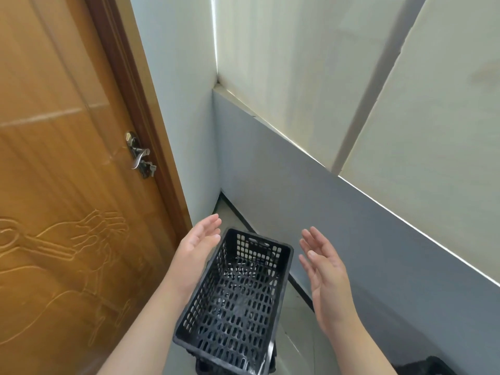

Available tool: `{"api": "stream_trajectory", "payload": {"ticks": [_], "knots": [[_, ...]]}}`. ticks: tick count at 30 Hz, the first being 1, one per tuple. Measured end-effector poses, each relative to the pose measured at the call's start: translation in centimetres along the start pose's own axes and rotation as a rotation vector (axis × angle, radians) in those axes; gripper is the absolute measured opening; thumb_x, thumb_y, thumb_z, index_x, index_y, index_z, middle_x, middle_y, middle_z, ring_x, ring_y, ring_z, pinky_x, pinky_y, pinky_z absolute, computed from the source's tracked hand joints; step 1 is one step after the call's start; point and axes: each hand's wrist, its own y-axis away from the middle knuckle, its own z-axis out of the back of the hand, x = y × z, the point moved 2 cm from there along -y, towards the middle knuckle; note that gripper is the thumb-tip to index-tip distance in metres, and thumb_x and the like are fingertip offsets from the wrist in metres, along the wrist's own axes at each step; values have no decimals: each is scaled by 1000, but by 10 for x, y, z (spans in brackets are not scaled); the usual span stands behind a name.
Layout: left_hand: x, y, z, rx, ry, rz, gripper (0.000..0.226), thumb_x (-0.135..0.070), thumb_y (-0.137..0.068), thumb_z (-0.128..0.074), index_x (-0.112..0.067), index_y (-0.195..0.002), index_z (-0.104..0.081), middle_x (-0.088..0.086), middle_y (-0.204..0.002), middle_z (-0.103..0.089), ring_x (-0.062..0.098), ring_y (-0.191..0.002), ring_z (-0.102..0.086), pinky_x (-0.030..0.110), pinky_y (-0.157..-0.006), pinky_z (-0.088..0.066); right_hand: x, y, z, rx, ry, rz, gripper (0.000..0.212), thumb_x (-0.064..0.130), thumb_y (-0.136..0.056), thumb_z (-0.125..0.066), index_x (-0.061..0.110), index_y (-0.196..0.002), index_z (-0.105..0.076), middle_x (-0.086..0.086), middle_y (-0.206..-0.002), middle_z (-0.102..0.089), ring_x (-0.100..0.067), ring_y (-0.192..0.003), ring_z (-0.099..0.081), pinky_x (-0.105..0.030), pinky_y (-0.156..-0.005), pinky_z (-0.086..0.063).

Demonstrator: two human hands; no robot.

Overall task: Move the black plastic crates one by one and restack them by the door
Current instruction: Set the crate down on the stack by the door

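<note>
A: Looking down at the corner, I'm seeing a crate [235,301] sitting just right of the door [59,185], with another black rim [205,368] peeking out beneath its near end. So I'm judging that at least one crate is already stacked here.

B: Are the hands holding it?

A: No. The left hand [196,250] is hovering beside the crate's far left rim, fingers spread and flat, gripping nothing. The right hand [324,277] is hanging apart from it on the right, palm turned inward, fingers splayed, also empty.

B: How much is left?

A: I'm guessing more remains. Something dark [424,366] is showing at the near right edge, possibly another crate, though I cannot tell.

B: Which way is the crate pointing?

A: It's sitting open side up, its long axis running from near to far and leaning slightly right, roughly along the wall [338,226]. The handle slot end is facing the far corner. It's looking a little skewed on the one below.
</note>
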Motion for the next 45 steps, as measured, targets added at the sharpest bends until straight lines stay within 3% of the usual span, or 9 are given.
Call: {"api": "stream_trajectory", "payload": {"ticks": [4,12,21,24,30,32,37,42,45], "knots": [[13,-29,-10,-9,-14,44,39,-27,-106,-46,-35,-145,-49,-23,-143,-54,-3,-130,-51,27,-111,-37,-21,-34,9,1,21,-50,50,-3,-105,-45,22,-146,-56,6,-146,-64,-12,-140,-55,-46,-125,-35],[79,-83,-3,-10,-57,170,37,-29,-106,-44,-39,-141,-50,-21,-142,-56,3,-133,-51,37,-116,-37,-84,-86,22,-27,50,-171,50,2,-105,-46,23,-150,-52,3,-150,-59,-15,-142,-52,-47,-125,-33],[179,-147,9,71,-84,301,31,-31,-107,-43,-46,-133,-51,-19,-143,-55,5,-134,-50,41,-118,-35,-188,-118,32,-141,151,-291,50,1,-108,-40,23,-152,-49,6,-153,-56,-8,-138,-52,-46,-127,-31],[219,-167,17,99,-69,351,30,-30,-105,-44,-47,-128,-52,-15,-145,-55,7,-135,-49,43,-119,-34,-225,-131,37,-162,170,-339,51,3,-110,-37,20,-157,-42,6,-160,-48,-1,-134,-52,-40,-128,-28],[301,-200,27,128,-52,395,30,-33,-103,-39,-49,-124,-54,-17,-142,-56,5,-135,-48,39,-120,-31,-309,-148,63,-204,247,-388,56,8,-109,-41,22,-163,-32,8,-168,-36,-6,-152,-35,-32,-123,-28],[325,-206,26,125,-38,417,32,-37,-98,-39,-47,-126,-53,-18,-141,-56,4,-135,-49,38,-120,-31,-329,-150,70,-208,275,-410,60,12,-109,-42,25,-165,-25,11,-170,-31,-6,-154,-31,-35,-126,-26],[388,-218,20,129,-60,467,36,-22,-108,-35,-39,-135,-49,-12,-149,-52,7,-138,-46,42,-121,-29,-380,-154,89,-231,278,-452,62,17,-109,-43,44,-161,-22,19,-170,-29,-1,-153,-29,-40,-129,-20],[434,-236,19,138,-99,533,44,-34,-106,-34,-36,-148,-46,-17,-149,-50,8,-135,-47,37,-115,-35,-417,-164,104,-222,255,-496,54,24,-111,-41,55,-150,-23,22,-169,-28,-1,-154,-30,-42,-130,-19],[453,-241,20,192,-89,618,57,-58,-92,-37,-45,-146,-46,-14,-148,-53,13,-134,-50,47,-114,-37,-428,-166,98,-132,204,-538,58,48,-100,-55,56,-154,-35,23,-163,-43,-4,-148,-44,-45,-124,-31]]}}
